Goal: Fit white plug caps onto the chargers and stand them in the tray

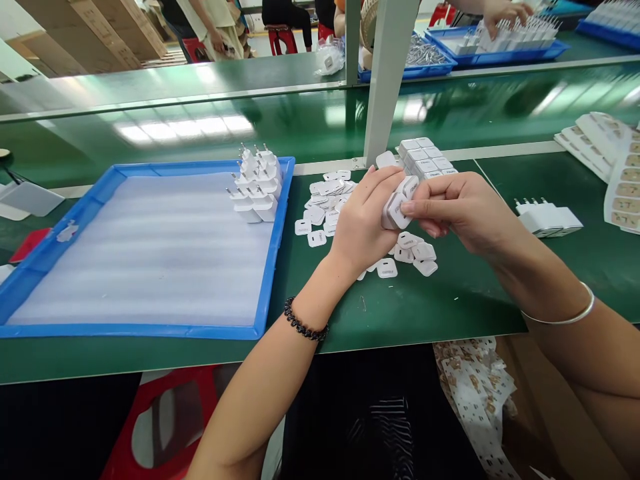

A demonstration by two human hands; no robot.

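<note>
My left hand (367, 217) and my right hand (457, 208) meet over the green bench, both closed around one white charger plug (397, 208). My right thumb and fingers pinch its face. Under and beside the hands lie several small white square pieces (325, 203) scattered on the bench. A block of white chargers (425, 159) stands just behind the hands. To the left sits a blue tray (273, 267) lined with white foam, with several finished chargers (256, 185) standing prongs-up in its far right corner.
Two white chargers (547, 218) lie at right, near sheets of labels (620, 180). A white post (387, 80) rises behind the hands. Across the belt, another person's hand (500, 13) works over blue trays (493, 50). A red stool (160, 427) stands below the bench.
</note>
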